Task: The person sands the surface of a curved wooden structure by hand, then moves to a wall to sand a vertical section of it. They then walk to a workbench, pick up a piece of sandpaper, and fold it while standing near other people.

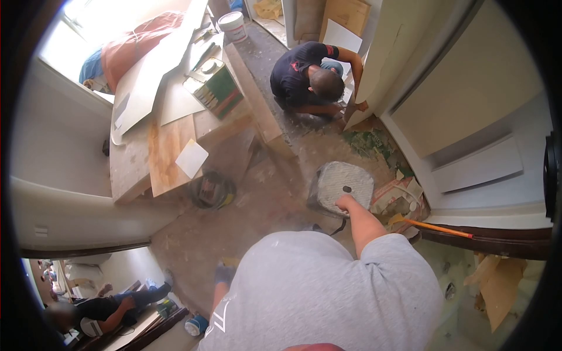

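My right hand (345, 203) reaches down to a squat stool (348, 177) with a pale ribbed top and a dark oval hole. Its fingers look curled at the stool's near edge, close to the hole. The stool's side is greyish, and a dark strap-like strip hangs beside it. On the left, past my grey shirt, a bare forearm ends in what looks like my left hand (225, 273) in a blue-grey covering. It is low over the floor near a small yellowish patch, and its fingers cannot be made out.
A co-worker (304, 79) crouches ahead, hands at a large panel's (380, 64) lower edge. A worktable (129, 164) at left bears boards and a green-white can (213, 88). A coiled dark cable (212, 190) lies below. Rubble (401, 196) and an orange-handled tool (439, 228) are right.
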Available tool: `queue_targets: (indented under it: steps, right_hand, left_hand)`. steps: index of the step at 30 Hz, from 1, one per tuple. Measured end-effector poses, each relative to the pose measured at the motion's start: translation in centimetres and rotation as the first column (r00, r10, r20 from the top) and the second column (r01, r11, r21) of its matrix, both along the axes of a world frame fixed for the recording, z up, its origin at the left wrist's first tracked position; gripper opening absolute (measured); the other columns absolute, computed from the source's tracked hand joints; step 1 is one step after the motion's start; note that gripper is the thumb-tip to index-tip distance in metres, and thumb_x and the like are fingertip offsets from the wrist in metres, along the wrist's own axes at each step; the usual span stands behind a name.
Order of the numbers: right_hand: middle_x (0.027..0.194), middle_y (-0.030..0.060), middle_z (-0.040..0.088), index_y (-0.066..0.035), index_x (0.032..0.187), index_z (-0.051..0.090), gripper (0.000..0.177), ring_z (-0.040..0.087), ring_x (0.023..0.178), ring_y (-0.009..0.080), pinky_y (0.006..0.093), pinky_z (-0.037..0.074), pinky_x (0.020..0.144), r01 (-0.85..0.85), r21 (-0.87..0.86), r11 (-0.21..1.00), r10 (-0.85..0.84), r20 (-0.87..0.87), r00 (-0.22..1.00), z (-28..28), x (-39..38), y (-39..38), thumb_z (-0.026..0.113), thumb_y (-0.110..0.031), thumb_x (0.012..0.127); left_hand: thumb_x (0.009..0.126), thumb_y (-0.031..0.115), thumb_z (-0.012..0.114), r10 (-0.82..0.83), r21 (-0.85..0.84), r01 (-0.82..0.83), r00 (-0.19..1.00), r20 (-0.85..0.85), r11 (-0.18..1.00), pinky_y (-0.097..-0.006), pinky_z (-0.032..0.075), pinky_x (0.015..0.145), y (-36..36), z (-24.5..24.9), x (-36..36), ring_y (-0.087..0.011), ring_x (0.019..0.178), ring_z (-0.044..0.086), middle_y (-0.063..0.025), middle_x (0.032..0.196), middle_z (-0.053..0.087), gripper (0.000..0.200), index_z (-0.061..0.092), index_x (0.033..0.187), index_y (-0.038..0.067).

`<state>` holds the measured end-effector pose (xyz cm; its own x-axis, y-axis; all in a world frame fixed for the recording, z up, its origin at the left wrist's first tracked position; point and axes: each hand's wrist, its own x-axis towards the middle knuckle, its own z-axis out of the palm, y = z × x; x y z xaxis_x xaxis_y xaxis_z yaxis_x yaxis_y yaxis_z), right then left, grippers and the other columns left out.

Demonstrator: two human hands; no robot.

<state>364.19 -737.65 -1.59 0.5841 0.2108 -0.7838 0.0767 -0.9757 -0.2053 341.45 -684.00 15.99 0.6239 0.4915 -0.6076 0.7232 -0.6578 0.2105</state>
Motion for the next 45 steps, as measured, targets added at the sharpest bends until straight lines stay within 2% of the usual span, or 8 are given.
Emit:
queue_targets:
  steps: [11, 13, 15, 19, 20, 26, 31, 45]
  right_hand:
    - [0.092, 0.0183, 0.072, -0.002, 0.101, 0.073, 0.039, 0.070, 0.070, 0.0293, 0.0425, 0.057, 0.059, 0.416, 0.165, 0.894, -0.406, -0.093, 0.909, -7.1, 0.3, -3.5, 0.068, -0.038, 0.088]
    - [0.085, 0.0176, 0.070, 0.002, 0.093, 0.071, 0.033, 0.068, 0.064, 0.0271, 0.0439, 0.053, 0.054, 0.178, 0.284, 0.942, -0.269, 0.322, 0.908, -4.5, -0.5, -2.7, 0.069, -0.030, 0.090]
    - [0.069, 0.0083, 0.060, -0.004, 0.079, 0.063, 0.019, 0.056, 0.054, 0.0210, 0.0386, 0.045, 0.047, 0.761, 0.195, 0.618, -0.713, -0.268, 0.648, -2.4, 0.5, -2.0, 0.069, -0.017, 0.091]
    - [0.081, 0.0145, 0.068, 0.003, 0.092, 0.069, 0.031, 0.065, 0.069, 0.0274, 0.0436, 0.051, 0.057, 0.337, 0.128, 0.933, -0.329, -0.074, 0.941, -8.8, 0.4, -4.7, 0.068, -0.028, 0.090]
    - [0.076, 0.0110, 0.065, -0.001, 0.096, 0.069, 0.025, 0.063, 0.067, 0.0275, 0.0430, 0.050, 0.055, 0.672, 0.106, 0.733, -0.628, -0.275, 0.729, -3.7, 0.3, -2.3, 0.066, -0.025, 0.091]
    - [0.084, 0.0111, 0.067, -0.006, 0.104, 0.070, 0.025, 0.065, 0.075, 0.0295, 0.0446, 0.052, 0.063, -0.176, -0.059, 0.983, 0.167, -0.136, 0.976, -0.8, 5.9, 7.3, 0.062, -0.026, 0.092]
    - [0.092, 0.0122, 0.068, -0.008, 0.108, 0.070, 0.027, 0.066, 0.081, 0.0296, 0.0435, 0.053, 0.067, -0.828, -0.166, 0.536, 0.841, 0.025, 0.540, 2.8, 11.3, 20.6, 0.061, -0.028, 0.092]
    - [0.106, 0.0139, 0.071, -0.012, 0.114, 0.070, 0.031, 0.069, 0.093, 0.0292, 0.0416, 0.056, 0.078, -0.912, -0.328, -0.245, 0.948, 0.115, -0.296, 9.6, 4.5, 55.1, 0.056, -0.028, 0.092]
  left_hand:
    - [0.085, 0.027, 0.060, 0.017, -0.121, -0.024, 0.998, -0.060, 0.992, -0.0425, 0.051, 0.093, -1.7, -0.8, -0.2, -0.0361, 0.111, 0.063, -0.0210, 0.119, 0.066, 0.036, 0.067, 0.115, 0.008]
    - [0.085, 0.028, 0.060, -0.103, -0.037, 0.098, 0.980, -0.171, 0.995, -0.0441, 0.047, 0.100, -0.2, -2.3, -0.4, -0.0377, 0.117, 0.061, -0.0215, 0.123, 0.065, 0.042, 0.064, 0.121, 0.006]
    - [0.084, 0.030, 0.061, 0.138, 0.015, -0.138, 0.989, -0.049, 0.990, -0.0444, 0.047, 0.103, 1.3, -6.0, -3.1, -0.0384, 0.123, 0.058, -0.0238, 0.128, 0.062, 0.046, 0.063, 0.123, 0.005]
    - [0.075, 0.022, 0.060, 0.339, 0.005, -0.340, 0.939, 0.047, 0.940, -0.0464, 0.052, 0.090, 1.0, -4.4, -4.2, -0.0426, 0.107, 0.065, -0.0281, 0.111, 0.067, 0.039, 0.067, 0.107, 0.001]
    - [0.075, 0.022, 0.060, 0.381, -0.028, -0.380, 0.924, 0.045, 0.925, -0.0463, 0.052, 0.089, 0.4, -2.1, -4.3, -0.0423, 0.107, 0.065, -0.0280, 0.111, 0.067, 0.039, 0.067, 0.107, 0.001]
    - [0.086, 0.020, 0.056, 0.543, -0.078, -0.551, 0.834, -0.100, 0.831, -0.0478, 0.050, 0.095, 2.0, -2.6, -11.6, -0.0385, 0.113, 0.064, -0.0219, 0.121, 0.067, 0.039, 0.066, 0.121, 0.007]
    - [0.084, 0.020, 0.055, 0.680, -0.034, -0.682, 0.731, -0.052, 0.731, -0.0469, 0.053, 0.088, 1.8, -8.4, -20.1, -0.0373, 0.108, 0.067, -0.0203, 0.115, 0.070, 0.035, 0.069, 0.114, 0.007]
    - [0.081, 0.017, 0.057, 0.681, 0.008, -0.694, 0.705, -0.200, 0.720, -0.0427, 0.055, 0.081, -10.4, -17.6, -39.8, -0.0327, 0.094, 0.071, -0.0168, 0.105, 0.073, 0.025, 0.078, 0.092, 0.009]
